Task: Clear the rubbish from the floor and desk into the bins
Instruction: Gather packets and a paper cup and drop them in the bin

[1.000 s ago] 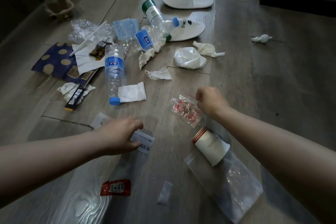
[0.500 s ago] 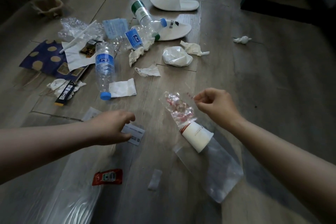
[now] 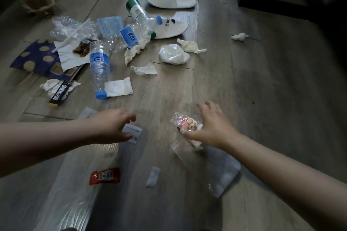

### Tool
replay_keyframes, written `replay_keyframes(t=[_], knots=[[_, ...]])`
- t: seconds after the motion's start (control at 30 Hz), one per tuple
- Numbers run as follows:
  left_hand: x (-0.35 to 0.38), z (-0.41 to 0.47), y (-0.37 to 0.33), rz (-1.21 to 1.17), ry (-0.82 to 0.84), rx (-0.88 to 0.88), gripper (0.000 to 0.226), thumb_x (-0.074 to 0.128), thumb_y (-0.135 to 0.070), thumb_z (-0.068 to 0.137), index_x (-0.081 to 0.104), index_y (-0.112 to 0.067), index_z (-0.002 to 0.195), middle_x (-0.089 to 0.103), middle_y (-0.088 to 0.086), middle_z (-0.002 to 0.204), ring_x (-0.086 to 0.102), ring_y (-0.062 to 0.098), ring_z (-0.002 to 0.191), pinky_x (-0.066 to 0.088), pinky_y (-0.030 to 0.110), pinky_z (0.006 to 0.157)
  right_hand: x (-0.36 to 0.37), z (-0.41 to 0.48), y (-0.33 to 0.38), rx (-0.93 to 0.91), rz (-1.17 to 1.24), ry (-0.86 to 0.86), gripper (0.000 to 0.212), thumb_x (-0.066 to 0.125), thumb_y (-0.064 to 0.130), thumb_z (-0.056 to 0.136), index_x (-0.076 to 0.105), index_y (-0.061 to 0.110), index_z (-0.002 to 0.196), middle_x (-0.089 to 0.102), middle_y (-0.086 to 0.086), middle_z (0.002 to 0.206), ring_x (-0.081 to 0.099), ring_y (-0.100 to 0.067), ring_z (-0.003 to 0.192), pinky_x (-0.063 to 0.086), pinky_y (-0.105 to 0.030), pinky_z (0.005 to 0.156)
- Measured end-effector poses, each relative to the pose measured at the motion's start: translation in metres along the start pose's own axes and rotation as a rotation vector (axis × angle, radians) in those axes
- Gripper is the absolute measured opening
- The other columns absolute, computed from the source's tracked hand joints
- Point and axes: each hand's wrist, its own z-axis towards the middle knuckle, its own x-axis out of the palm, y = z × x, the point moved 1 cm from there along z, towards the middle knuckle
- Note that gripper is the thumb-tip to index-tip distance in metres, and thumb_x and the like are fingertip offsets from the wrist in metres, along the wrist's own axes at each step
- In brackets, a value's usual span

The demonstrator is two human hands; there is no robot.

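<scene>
Clearing the floor (image 3: 262, 99).
My right hand (image 3: 212, 127) spread over wrapper (image 3: 186, 123); left hand (image 3: 112, 125) on card (image 3: 134, 133), grip unclear. I'd pinch edges.

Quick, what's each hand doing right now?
Left hand: thumb on the white card, grip cannot be told.
Right hand: open, fingers spread beside the candy wrapper.

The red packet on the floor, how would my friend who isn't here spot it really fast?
On the wooden floor, find the person's left hand over a white card. Nearer the camera from that hand, the red packet lies flat beside a small white paper scrap. It is the only solid red thing, with a pale label in its middle.
</scene>
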Motion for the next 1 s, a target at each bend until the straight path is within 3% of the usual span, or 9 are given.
replay_keyframes(t=[0.07, 0.13, 0.33, 0.6, 0.8, 0.9, 1.0], knots=[[0.000, -0.001, 0.001, 0.004, 0.005, -0.006, 0.045, 0.061, -0.042, 0.087, 0.047, -0.026, 0.127, 0.053, -0.007, 0.124, 0.053, 0.007, 0.095, 0.046, 0.020, 0.078, 0.018, 0.007, 0.006, 0.004, -0.053, 0.081, 0.123, 0.071, 0.069, 0.062, 0.005, 0.020, 0.154, 0.004, -0.011, 0.161, 0.000, -0.030, 0.149, 0.005, -0.050, 0.120], [0.001, -0.002, 0.002, 0.015, 0.006, -0.012, 0.045, 0.061, -0.043, 0.087, 0.047, -0.026, 0.126, 0.053, -0.006, 0.124, 0.052, 0.007, 0.095, 0.046, 0.020, 0.077, 0.036, 0.015, 0.006, 0.044, -0.080, 0.145, 0.133, 0.071, 0.075, 0.057, -0.003, 0.022, 0.154, 0.001, -0.012, 0.161, 0.000, -0.032, 0.149, 0.000, -0.054, 0.119], [0.005, -0.005, 0.009, 0.009, 0.032, -0.035, 0.043, 0.060, -0.042, 0.088, 0.048, -0.024, 0.125, 0.054, -0.005, 0.123, 0.051, 0.007, 0.095, 0.047, 0.019, 0.078, 0.056, 0.017, -0.002, 0.034, -0.021, 0.097, 0.135, 0.080, 0.065, 0.054, -0.002, 0.024, 0.153, 0.022, -0.012, 0.154, 0.025, -0.033, 0.140, 0.029, -0.053, 0.112], [0.011, 0.000, 0.014, -0.006, 0.060, -0.035, 0.040, 0.060, -0.042, 0.088, 0.050, -0.024, 0.122, 0.056, -0.006, 0.119, 0.050, 0.004, 0.087, 0.038, 0.013, 0.058, 0.061, 0.010, 0.001, 0.022, -0.008, 0.092, 0.147, 0.086, 0.060, 0.048, -0.018, 0.034, 0.150, 0.027, -0.017, 0.146, 0.026, -0.036, 0.136, 0.037, -0.045, 0.107], [0.015, 0.001, 0.014, -0.019, 0.084, -0.027, 0.039, 0.059, -0.040, 0.089, 0.049, -0.024, 0.123, 0.055, -0.006, 0.119, 0.053, 0.007, 0.093, 0.045, 0.014, 0.068, 0.062, 0.008, 0.001, 0.016, -0.015, 0.080, 0.137, 0.086, 0.049, 0.058, -0.012, 0.031, 0.152, 0.030, -0.016, 0.143, 0.032, -0.034, 0.131, 0.039, -0.041, 0.103], [0.020, -0.001, 0.016, -0.014, 0.092, -0.028, 0.039, 0.060, -0.041, 0.088, 0.050, -0.025, 0.123, 0.056, -0.005, 0.120, 0.055, 0.008, 0.098, 0.051, 0.021, 0.080, 0.064, 0.009, 0.000, 0.018, -0.008, 0.068, 0.131, 0.086, 0.049, 0.059, -0.004, 0.029, 0.152, 0.034, -0.016, 0.141, 0.035, -0.035, 0.129, 0.039, -0.041, 0.102], [0.026, -0.006, 0.018, -0.028, 0.111, -0.025, 0.039, 0.060, -0.039, 0.089, 0.050, -0.024, 0.123, 0.054, -0.005, 0.121, 0.053, 0.008, 0.099, 0.048, 0.020, 0.081, 0.064, 0.010, -0.002, 0.001, -0.012, 0.050, 0.120, 0.084, 0.043, 0.059, 0.008, 0.027, 0.151, 0.039, -0.015, 0.139, 0.041, -0.036, 0.124, 0.039, -0.039, 0.099]])
